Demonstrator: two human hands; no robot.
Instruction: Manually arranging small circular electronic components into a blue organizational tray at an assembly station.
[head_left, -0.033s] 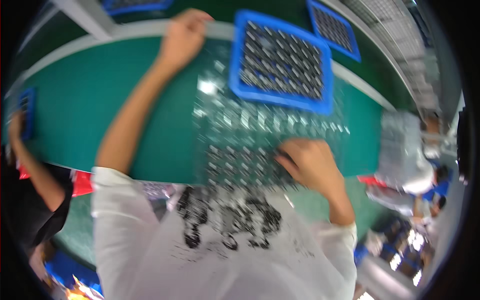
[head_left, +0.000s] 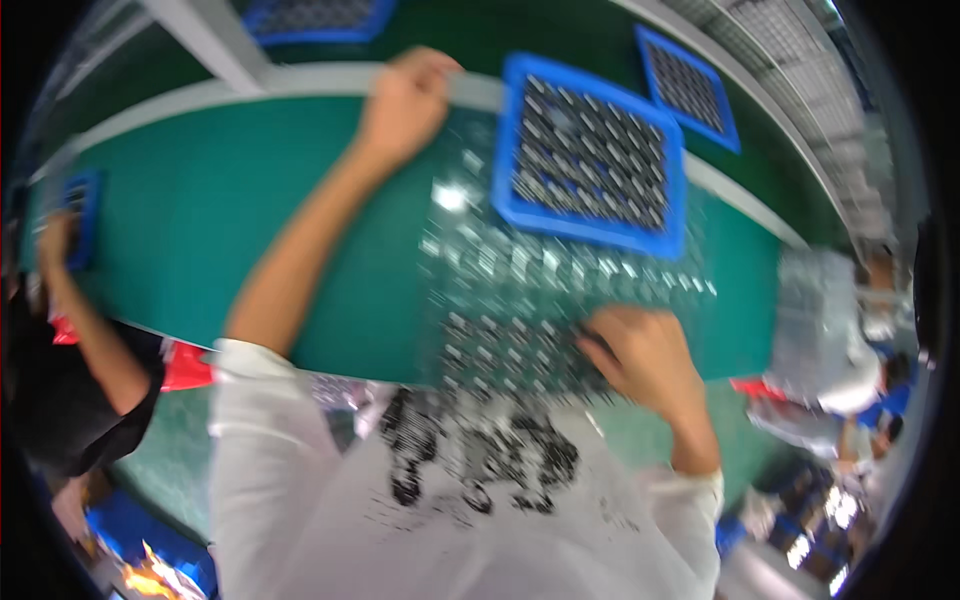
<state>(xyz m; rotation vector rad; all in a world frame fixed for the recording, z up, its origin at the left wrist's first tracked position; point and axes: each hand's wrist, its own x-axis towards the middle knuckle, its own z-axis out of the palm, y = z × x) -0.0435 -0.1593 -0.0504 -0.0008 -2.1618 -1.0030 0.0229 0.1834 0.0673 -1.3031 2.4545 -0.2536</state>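
Observation:
My right hand (head_left: 645, 355) is over the near right part of a clear plastic tray (head_left: 470, 290), its fingers bent and its thumb toward the left. Several small dark parts (head_left: 485, 350) sit in rows in the tray's near pockets. Anything between those fingertips is hidden. At the table's far edge, left of a blue tray (head_left: 507, 150), my left hand (head_left: 408, 105) has its fingers curled together; what they hold, if anything, cannot be made out. The blue tray is filled with rows of dark parts with shiny ends and overlaps the far part of the clear tray.
Further blue trays lie beyond the table, one at the far right (head_left: 690, 92) and one at the far left (head_left: 318, 18). A co-worker's hand (head_left: 58, 240) touches another blue tray (head_left: 85, 215) at the left. Stacked clear packaging (head_left: 815, 320) stands at the right end of the green table (head_left: 220, 180).
The view has shifted, so the scene sits lower and further right. Both my hands keep about the same places relative to the trays.

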